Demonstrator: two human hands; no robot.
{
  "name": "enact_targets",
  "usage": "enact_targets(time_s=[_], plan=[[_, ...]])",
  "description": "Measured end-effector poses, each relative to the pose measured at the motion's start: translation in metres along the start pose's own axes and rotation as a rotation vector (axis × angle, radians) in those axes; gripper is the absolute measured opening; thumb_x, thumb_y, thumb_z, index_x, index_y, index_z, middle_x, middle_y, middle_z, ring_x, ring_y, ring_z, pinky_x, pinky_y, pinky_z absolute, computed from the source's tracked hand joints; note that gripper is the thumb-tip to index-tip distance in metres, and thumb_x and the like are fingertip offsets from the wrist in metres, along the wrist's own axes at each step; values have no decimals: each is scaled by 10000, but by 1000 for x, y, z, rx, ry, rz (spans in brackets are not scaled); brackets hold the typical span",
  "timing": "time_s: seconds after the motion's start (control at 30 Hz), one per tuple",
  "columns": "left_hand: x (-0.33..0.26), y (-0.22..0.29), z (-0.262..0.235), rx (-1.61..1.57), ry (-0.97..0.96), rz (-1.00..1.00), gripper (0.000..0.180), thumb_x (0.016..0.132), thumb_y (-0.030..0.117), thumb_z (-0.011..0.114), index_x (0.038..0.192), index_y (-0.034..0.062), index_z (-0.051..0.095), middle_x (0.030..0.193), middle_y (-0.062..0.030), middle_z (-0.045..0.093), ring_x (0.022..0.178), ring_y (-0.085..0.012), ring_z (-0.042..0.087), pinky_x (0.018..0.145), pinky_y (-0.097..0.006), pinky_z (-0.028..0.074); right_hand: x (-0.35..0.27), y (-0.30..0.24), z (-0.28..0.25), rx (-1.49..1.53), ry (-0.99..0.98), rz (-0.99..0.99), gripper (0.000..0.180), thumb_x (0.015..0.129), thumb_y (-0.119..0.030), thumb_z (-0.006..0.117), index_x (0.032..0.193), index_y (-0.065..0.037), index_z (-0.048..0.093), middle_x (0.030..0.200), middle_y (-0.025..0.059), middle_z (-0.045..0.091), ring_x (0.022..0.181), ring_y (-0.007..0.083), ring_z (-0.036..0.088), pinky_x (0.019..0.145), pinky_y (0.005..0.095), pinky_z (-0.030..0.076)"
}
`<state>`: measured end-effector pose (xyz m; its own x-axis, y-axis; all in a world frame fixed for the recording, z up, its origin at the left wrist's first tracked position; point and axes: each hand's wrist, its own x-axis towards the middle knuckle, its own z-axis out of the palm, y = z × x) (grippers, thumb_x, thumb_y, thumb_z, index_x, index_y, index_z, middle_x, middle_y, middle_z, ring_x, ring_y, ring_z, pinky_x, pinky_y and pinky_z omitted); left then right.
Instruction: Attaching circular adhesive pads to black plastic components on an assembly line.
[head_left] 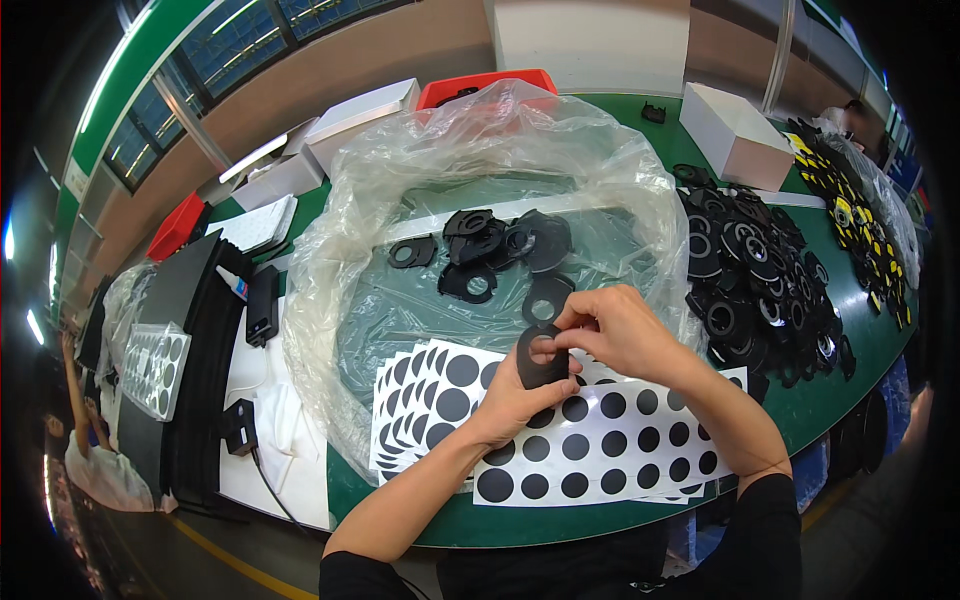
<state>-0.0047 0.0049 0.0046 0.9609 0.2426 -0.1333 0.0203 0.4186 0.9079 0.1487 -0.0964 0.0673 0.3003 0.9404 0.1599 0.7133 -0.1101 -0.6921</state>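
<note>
My left hand point(505, 405) grips a flat black plastic part point(541, 373) with a round hole, held tilted above the sheets. At the part's upper right edge, the thumb and fingertips of my right hand point(628, 328) are pinched together; whatever lies between them cannot be made out. Below both hands lies a white sheet point(594, 462) with rows of round black stickers. Left of it, similar sheets point(407, 400) are fanned out, partly covered by my left forearm. Another black part with a hole point(547, 290) lies just beyond my fingers on clear plastic.
A large clear plastic bag point(350, 190) spreads over the green table, with several black parts point(478, 240) on it. A heap of black parts point(750, 265) lies right, yellow-and-black pieces point(855, 220) beyond. White boxes point(735, 135) and a red bin point(520, 80) stand behind; dark stacked sheets point(165, 400) left.
</note>
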Motion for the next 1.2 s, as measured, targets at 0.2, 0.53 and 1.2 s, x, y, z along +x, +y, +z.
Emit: enact_targets(time_s=[0.2,0.53,1.2], plan=[[0,-6,-2,-115,-35,174,595,856,32,615,1365,18,306,1328,-183,443,1194,-247,492,979,-335,429,8,3,-40,8,364,-75,99,817,-71,622,894,-12,639,816,157,643,762,285,624,692,341,479],[22,34,-9,953,377,328,203,874,122,590,1026,-9,623,1038,-86,610,896,-175,594,720,-297,495,-45,18,-150,-708,950,42,171,869,-104,593,998,-2,638,943,142,643,893,283,600,828,360,457],[12,58,-39,-58,198,222,494,977,493,376,896,64,608,1254,-150,527,1059,-281,539,927,-381,409,-18,-8,41,-248,-349,-300,279,705,-117,739,895,11,578,945,151,580,958,323,550,832,398,460]])
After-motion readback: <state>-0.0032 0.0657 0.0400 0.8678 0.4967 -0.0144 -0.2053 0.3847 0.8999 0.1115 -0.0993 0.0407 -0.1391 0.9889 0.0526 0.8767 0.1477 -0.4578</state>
